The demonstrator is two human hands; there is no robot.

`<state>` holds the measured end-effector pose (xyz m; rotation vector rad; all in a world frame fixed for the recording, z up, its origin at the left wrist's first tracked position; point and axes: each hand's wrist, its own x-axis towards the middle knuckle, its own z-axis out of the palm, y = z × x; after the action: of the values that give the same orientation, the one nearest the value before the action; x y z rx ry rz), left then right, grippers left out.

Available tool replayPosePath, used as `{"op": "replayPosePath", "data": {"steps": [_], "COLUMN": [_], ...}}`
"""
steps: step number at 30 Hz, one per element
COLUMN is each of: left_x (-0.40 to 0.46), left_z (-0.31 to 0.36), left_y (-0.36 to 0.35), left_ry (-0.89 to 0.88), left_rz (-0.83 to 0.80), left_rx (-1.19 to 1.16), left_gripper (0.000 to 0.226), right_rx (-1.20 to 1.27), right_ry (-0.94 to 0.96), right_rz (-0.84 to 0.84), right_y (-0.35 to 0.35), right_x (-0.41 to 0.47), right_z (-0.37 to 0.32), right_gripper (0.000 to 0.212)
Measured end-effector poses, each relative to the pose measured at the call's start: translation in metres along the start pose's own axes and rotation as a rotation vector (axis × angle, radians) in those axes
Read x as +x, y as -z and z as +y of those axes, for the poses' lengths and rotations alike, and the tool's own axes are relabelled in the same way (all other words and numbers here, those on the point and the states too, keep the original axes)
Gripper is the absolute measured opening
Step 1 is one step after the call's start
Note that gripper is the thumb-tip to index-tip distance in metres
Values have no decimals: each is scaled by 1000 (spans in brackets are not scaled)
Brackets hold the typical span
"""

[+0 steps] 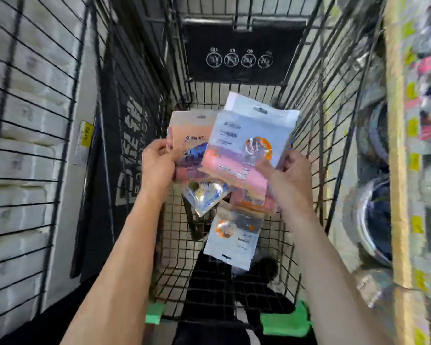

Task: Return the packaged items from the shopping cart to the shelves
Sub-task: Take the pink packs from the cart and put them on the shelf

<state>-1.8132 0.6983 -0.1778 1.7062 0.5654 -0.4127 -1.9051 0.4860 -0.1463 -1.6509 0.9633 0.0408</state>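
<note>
Both my hands are inside a black wire shopping cart [309, 100]. My left hand [157, 163] grips a pink packet with a blue picture [192, 135] by its left edge. My right hand [294, 175] holds a pale blue and pink packet with an orange badge [244, 145] by its lower right corner; it overlaps the pink packet. Under them, on the cart floor, lie a shiny clear packet [204, 195], an orange-pink packet [251, 202] and a white packet with an orange badge [237, 235].
A wire rack of white packs [23, 145] stands close on the left. On the right is a yellow-edged shelf [398, 170] with shiny bowls and wrapped goods. A black panel with warning icons [239, 53] closes the cart's far end. Green pads [284, 322] sit at its near edge.
</note>
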Motion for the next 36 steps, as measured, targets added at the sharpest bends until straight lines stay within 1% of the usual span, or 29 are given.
{"op": "replayPosePath", "data": {"steps": [2, 4, 6, 8, 10, 11, 12, 13, 14, 16, 18, 20, 22, 23, 24, 26, 27, 28, 29, 31, 32, 35, 36], "left_x": [-18, -44, -64, -95, -119, -128, -138, -152, -160, -180, -191, -211, -233, -242, -251, -274, -283, -294, -305, -321, -326, -336, -339], "left_z": [32, 62, 86, 116, 138, 146, 153, 161, 165, 172, 175, 178, 179, 181, 182, 182, 183, 183, 186, 193, 198, 214, 220], "left_y": [-3, -10, -19, -39, -60, -73, -87, -104, -120, -156, -181, -211, -243, -253, -267, -292, -303, -315, -326, -345, -355, -385, -394], "left_ry": [-37, -87, -119, -117, -125, -128, -124, -126, -129, -137, -172, -190, -191, -199, -214, -247, -273, -306, -339, -375, -393, -448, -449], "left_rz": [-31, -64, -110, -191, -273, -332, -394, -452, -490, -580, -642, -770, -905, -955, -1030, -1191, -1226, -1271, -1313, -1384, -1406, -1446, -1454], "left_rx": [-31, -52, -82, -115, -119, -121, -115, -108, -102, -87, -39, 17, 72, 99, 136, 233, 269, 310, 337, 332, 324, 282, 257], "left_gripper": [9, 12, 14, 15, 24, 29, 29, 23, 16, 12, 12, 18, 23, 23, 20, 5, 8, 17, 22, 16, 16, 13, 15], "right_rx": [46, 100, 163, 237, 321, 370, 418, 459, 499, 559, 584, 647, 708, 712, 715, 727, 743, 781, 810, 826, 829, 808, 796], "right_ry": [112, 176, 212, 221, 213, 208, 202, 194, 179, 164, 125, 70, 48, 40, 30, 17, 14, 5, 1, 2, 1, 2, 3], "right_rz": [109, 189, 219, 279, 312, 320, 330, 358, 389, 480, 561, 658, 724, 723, 733, 775, 782, 814, 856, 908, 935, 1011, 1033], "right_y": [15, 38, 61, 104, 142, 160, 177, 197, 213, 243, 257, 273, 285, 286, 290, 294, 294, 293, 293, 293, 293, 296, 297], "right_x": [-29, -56, -75, -96, -112, -118, -124, -131, -136, -148, -156, -171, -187, -191, -197, -208, -210, -213, -216, -218, -219, -220, -220], "right_z": [-23, -43, -54, -62, -66, -66, -68, -68, -66, -59, -51, -42, -36, -33, -28, -22, -20, -16, -15, -15, -16, -13, -12], "right_gripper": [42, 45, 45, 48, 41, 30, 20, 16, 17, 17, 13, 23, 22, 19, 15, 13, 13, 10, 14, 35, 39, 33, 32]}}
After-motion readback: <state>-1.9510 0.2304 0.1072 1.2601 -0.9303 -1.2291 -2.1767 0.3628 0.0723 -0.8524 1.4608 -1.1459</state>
